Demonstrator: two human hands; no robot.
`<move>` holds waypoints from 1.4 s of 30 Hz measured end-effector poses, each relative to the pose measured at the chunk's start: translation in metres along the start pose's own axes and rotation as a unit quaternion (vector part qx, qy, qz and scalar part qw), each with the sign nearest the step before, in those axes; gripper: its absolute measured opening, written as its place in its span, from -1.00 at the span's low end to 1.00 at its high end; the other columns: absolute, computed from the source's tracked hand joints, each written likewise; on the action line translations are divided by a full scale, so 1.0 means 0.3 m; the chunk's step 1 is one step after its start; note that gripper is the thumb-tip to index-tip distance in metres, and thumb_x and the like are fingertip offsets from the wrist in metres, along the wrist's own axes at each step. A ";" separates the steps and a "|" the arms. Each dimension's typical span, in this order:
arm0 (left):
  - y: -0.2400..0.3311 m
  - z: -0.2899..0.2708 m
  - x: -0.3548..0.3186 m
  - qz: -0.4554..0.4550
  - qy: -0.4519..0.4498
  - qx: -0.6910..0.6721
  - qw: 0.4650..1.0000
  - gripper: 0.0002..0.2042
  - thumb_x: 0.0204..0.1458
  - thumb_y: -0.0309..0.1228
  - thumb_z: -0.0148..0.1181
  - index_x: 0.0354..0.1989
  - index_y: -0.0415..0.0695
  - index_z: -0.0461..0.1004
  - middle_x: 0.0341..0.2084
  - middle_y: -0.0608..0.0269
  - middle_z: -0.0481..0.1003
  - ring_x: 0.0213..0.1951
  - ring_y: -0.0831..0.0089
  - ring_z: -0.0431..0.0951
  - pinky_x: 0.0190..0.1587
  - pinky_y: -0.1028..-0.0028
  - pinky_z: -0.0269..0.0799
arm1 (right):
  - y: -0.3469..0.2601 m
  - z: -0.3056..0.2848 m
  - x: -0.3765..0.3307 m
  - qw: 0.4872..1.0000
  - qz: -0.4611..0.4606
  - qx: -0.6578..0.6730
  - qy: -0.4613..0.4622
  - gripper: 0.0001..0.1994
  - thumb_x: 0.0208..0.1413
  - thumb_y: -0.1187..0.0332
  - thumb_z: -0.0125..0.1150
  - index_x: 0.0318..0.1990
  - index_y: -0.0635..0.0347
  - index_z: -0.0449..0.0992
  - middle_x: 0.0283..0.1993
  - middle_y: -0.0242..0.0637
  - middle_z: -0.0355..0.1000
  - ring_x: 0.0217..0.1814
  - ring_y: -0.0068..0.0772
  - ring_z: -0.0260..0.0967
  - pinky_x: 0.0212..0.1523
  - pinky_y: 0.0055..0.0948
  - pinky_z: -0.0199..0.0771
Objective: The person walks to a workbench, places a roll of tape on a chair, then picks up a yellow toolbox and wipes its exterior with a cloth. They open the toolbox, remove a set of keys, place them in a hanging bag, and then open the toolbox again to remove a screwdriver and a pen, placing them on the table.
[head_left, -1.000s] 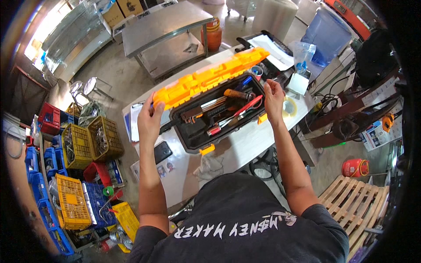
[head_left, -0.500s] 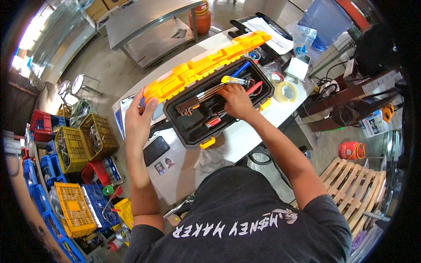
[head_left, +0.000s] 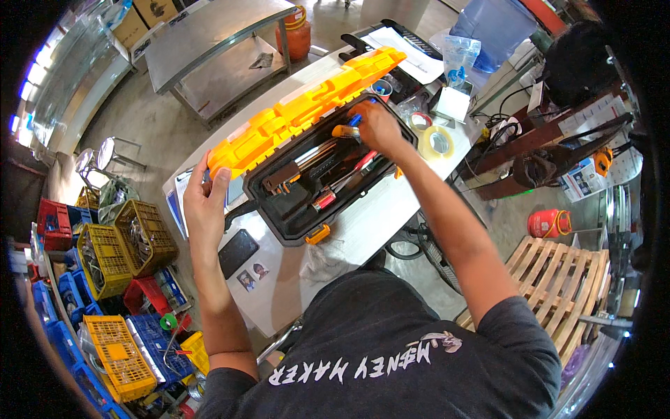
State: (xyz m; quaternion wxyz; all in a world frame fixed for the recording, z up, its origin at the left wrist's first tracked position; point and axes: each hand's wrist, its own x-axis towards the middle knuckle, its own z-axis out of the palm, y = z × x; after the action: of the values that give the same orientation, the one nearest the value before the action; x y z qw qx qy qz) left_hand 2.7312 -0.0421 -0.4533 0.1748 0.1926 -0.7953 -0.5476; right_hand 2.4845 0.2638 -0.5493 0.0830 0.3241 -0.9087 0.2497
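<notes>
I note a roll of clear tape (head_left: 437, 142) on the white table (head_left: 370, 223), just right of the right hand. A dark phone (head_left: 238, 253) lies just below the left hand. Yellow crates (head_left: 143, 236) stand on the floor left of it. A wooden pallet (head_left: 558, 279) lies far right, beside a red can (head_left: 548, 223).

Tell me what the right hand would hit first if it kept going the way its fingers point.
The right hand, inside the open toolbox, points at the far end. Likely first: the orange-and-blue tool handle at its fingertips, then the yellow lid. Depth is unclear.
</notes>
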 end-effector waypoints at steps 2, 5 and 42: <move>0.001 0.005 0.011 -0.010 0.003 -0.013 1.000 -0.46 0.32 -0.23 0.24 0.37 -0.29 0.35 -0.03 0.17 0.58 -0.14 0.57 0.53 -0.07 0.58 0.44 | 0.090 -0.014 0.053 0.989 -0.004 -0.136 -0.064 -0.70 0.01 0.54 0.17 -0.09 0.11 0.64 0.00 -0.12 0.55 0.14 -0.04 0.48 0.15 -0.13 0.48; -0.001 0.012 0.025 0.020 0.021 0.009 1.000 -0.47 0.32 -0.24 0.23 0.37 -0.28 0.35 0.03 0.13 0.57 -0.04 0.51 0.55 0.03 0.54 0.44 | 0.174 0.017 0.087 0.959 -0.106 -0.254 -0.067 -0.79 0.07 0.45 0.17 -0.15 0.06 0.63 -0.05 -0.22 0.54 0.13 -0.14 0.46 0.14 -0.18 0.46; -0.011 0.056 0.010 -0.002 0.055 -0.032 0.998 -0.53 0.37 -0.19 0.16 0.35 -0.18 0.38 -0.42 0.50 0.43 -0.51 0.77 0.18 -0.48 0.66 0.03 | 0.014 0.051 -0.715 0.951 -0.082 -0.037 -0.295 -0.58 -0.20 0.39 0.37 -0.07 0.11 0.53 -0.12 -0.21 0.44 0.06 -0.07 0.43 0.14 -0.14 0.42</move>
State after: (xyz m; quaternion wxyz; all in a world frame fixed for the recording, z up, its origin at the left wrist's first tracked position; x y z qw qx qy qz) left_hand 2.7207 -0.0311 -0.4620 0.2235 0.2181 -0.7665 -0.5612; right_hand 2.6485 0.3761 -0.6313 -0.1565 0.4529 -0.8718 0.1015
